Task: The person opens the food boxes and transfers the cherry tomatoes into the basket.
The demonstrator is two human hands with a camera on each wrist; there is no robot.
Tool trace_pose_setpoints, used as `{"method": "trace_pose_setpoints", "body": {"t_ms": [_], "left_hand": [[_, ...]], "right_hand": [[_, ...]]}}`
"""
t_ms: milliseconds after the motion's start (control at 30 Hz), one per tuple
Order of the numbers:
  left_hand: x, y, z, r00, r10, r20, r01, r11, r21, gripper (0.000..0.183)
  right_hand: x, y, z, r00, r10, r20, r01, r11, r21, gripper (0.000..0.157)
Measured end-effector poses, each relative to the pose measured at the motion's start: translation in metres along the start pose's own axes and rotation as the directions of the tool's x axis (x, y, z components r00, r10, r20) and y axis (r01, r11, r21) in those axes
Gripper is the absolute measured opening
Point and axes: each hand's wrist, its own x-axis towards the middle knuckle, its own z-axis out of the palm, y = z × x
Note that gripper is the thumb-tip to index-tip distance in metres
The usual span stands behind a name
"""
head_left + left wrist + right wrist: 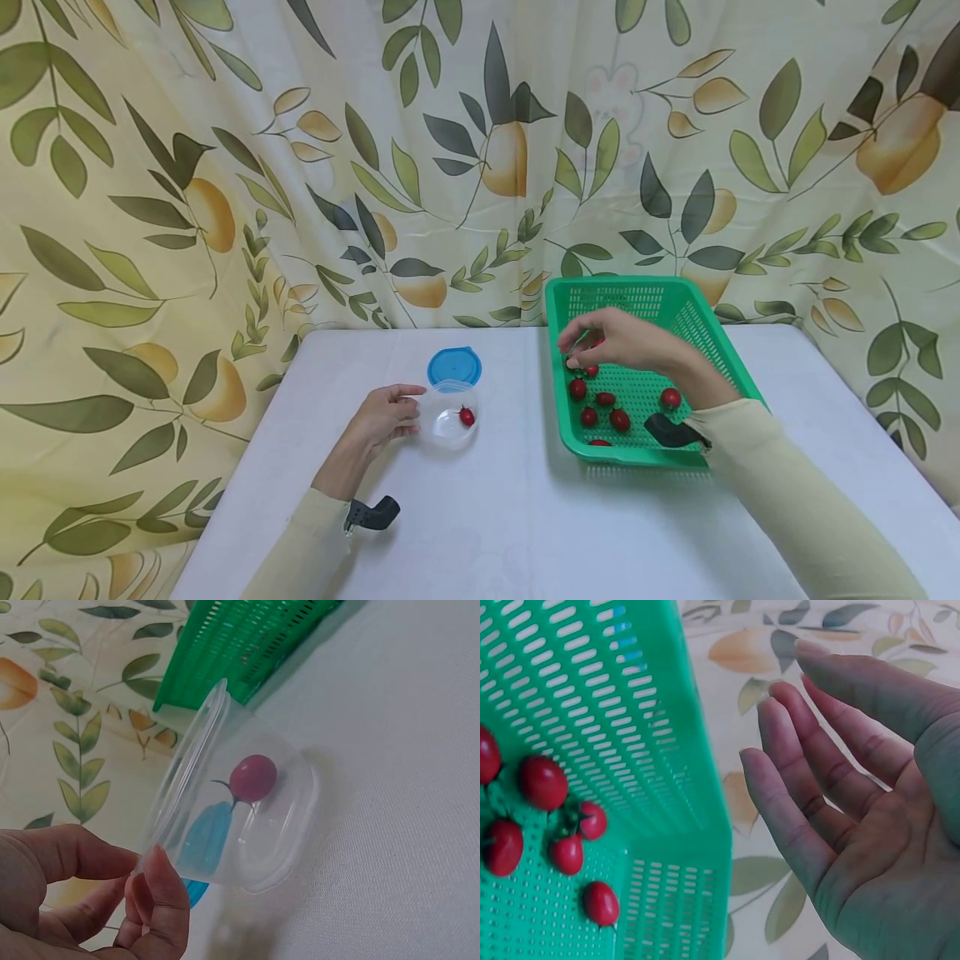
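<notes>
My left hand pinches the rim of a small clear plastic container on the table. Inside it lies one cherry tomato with a green stem, also plain in the left wrist view through the container's wall. Over the left part of a green basket hovers my right hand. Its fingers are loosely bent, and the right wrist view shows nothing between the fingers and thumb. Several red cherry tomatoes lie on the basket's perforated floor, some partly hidden by the hand in the head view.
A blue round lid lies just behind the container. White cloth covers the table, with the basket at its right rear. Behind the table hangs a curtain printed with leaves and fruit.
</notes>
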Motion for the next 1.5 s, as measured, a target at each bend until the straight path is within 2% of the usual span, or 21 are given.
{"method": "trace_pose_setpoints", "body": {"t_ms": [200,400,800,1067,1267,1500], "left_hand": [[-0.001,-0.001,0.0,1.0,0.0,0.0,0.0,1.0,0.003,0.034],[-0.002,0.0,0.0,1.0,0.002,0.005,-0.002,1.0,0.003,0.035],[-0.001,0.0,0.0,1.0,-0.001,0.008,0.001,1.0,-0.002,0.036],[0.0,-0.001,-0.001,1.0,0.006,0.011,-0.006,1.0,-0.006,0.035],[0.0,0.0,-0.002,1.0,0.003,0.016,-0.003,1.0,-0.01,0.036],[0.002,0.0,-0.001,1.0,0.004,0.02,-0.004,1.0,-0.012,0.036]], "right_hand": [[0.01,-0.008,0.007,1.0,0.002,-0.002,-0.002,1.0,-0.025,0.03],[0.025,-0.023,0.018,0.999,-0.028,0.016,0.028,0.999,-0.024,0.028],[0.051,-0.051,0.042,0.991,-0.07,0.112,0.07,0.998,0.007,0.029],[0.069,-0.055,0.055,0.986,-0.066,0.152,0.064,0.998,0.016,0.03],[0.08,-0.058,0.066,0.977,-0.102,0.188,0.099,0.995,0.023,0.031],[0.089,-0.062,0.081,0.963,-0.104,0.249,0.101,0.995,0.025,0.036]]}}
